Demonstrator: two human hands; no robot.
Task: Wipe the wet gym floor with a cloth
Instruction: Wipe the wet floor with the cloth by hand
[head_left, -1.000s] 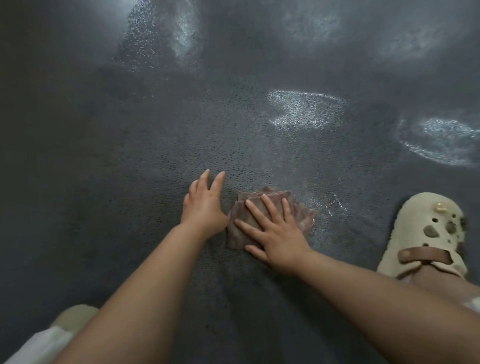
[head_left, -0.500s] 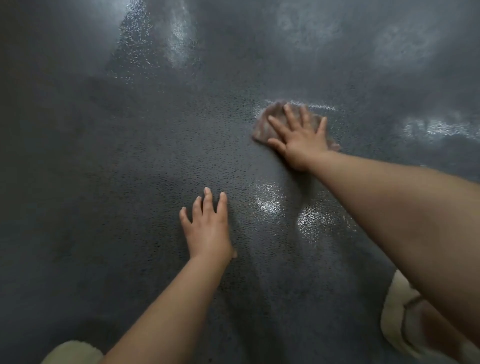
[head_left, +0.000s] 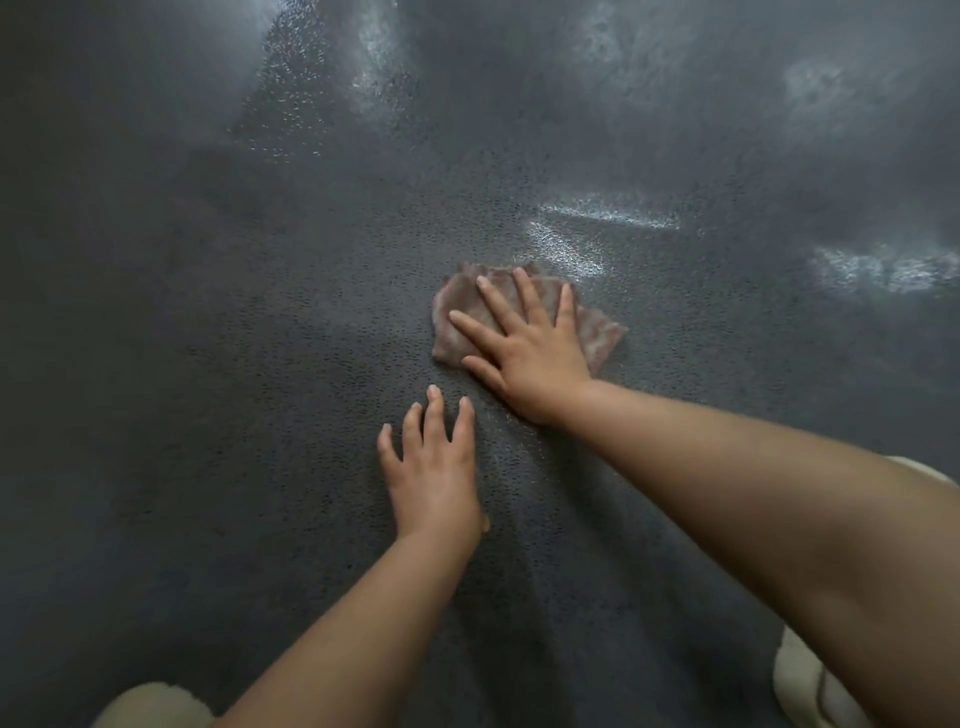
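A brownish-pink cloth (head_left: 597, 332) lies flat on the dark speckled gym floor (head_left: 260, 364) near the middle of the head view. My right hand (head_left: 524, 348) presses down on it with straight, spread fingers, hiding most of its centre. My left hand (head_left: 434, 475) rests flat on the bare floor just below and left of the cloth, fingers straight, holding nothing. Shiny wet streaks (head_left: 597, 223) glisten on the floor just beyond the cloth.
More wet glare patches (head_left: 878, 267) show at the right and at the top (head_left: 374, 67). A cream clog (head_left: 800, 691) sits at the lower right under my right arm, another cream shoe (head_left: 150, 706) at the bottom left.
My right hand pushed the cloth far forward over the wet patch, then drew it back toward me. My left hand stayed planted flat on the floor.
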